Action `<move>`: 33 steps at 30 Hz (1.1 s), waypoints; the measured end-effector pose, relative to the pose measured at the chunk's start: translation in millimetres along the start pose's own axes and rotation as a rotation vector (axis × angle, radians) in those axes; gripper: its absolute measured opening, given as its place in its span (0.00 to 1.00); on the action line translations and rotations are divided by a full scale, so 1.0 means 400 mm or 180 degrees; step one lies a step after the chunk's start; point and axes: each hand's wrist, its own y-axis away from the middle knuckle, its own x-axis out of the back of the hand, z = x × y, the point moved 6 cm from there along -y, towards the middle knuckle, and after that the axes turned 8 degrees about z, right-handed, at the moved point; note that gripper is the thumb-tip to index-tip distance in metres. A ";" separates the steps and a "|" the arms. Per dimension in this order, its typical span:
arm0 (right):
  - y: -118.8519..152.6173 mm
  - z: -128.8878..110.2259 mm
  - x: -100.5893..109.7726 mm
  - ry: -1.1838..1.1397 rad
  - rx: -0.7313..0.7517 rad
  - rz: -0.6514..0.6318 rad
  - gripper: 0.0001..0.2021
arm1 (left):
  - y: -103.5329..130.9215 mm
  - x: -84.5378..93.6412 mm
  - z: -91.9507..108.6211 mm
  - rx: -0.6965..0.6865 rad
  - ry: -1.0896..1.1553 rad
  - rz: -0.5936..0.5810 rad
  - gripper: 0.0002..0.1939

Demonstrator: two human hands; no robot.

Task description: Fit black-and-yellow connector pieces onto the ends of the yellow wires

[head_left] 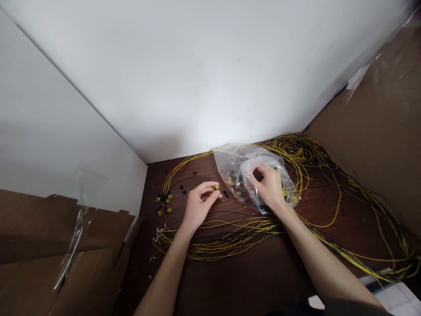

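Observation:
My left hand is closed in a pinch on a small yellow connector, with a black piece close to its fingertips. Curled fingers of my right hand reach into the mouth of a clear plastic bag; what they grip, if anything, is hidden. Small yellow and black parts show through the bag's film. Left of my left hand lies a cluster of yellow-and-black connectors on yellow wires. A few loose black pieces are scattered between the cluster and my hand.
A bundle of yellow and black wires with pale metal ends runs below my hands. More wires lie coiled at the back right of the dark wooden table. White panels and cardboard surround it.

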 end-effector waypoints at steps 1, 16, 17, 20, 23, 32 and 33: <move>-0.001 -0.001 0.003 0.0016 -0.0015 0.0033 0.06 | 0.000 0.000 0.000 0.0001 -0.0002 0.0000 0.11; -0.007 0.025 0.041 -0.0273 -0.0578 0.0628 0.06 | 0.002 -0.002 0.005 0.0036 0.0228 0.0025 0.09; -0.007 0.026 0.043 -0.0295 -0.0596 0.0658 0.06 | 0.002 -0.003 0.006 0.0029 0.0217 0.0018 0.10; -0.007 0.028 0.051 -0.0364 -0.0616 0.0821 0.07 | 0.003 -0.003 0.006 -0.0005 0.0143 -0.0006 0.10; -0.008 0.014 0.070 -0.0440 -0.0473 0.1101 0.08 | 0.002 -0.002 0.001 -0.0039 0.0080 -0.0006 0.09; 0.021 -0.105 0.061 -0.0485 0.0858 0.0783 0.07 | -0.001 0.003 -0.002 -0.0164 0.0114 0.0140 0.08; 0.031 -0.121 0.047 -0.0536 0.1073 0.0589 0.08 | -0.001 0.002 0.000 -0.0168 0.0118 0.0111 0.07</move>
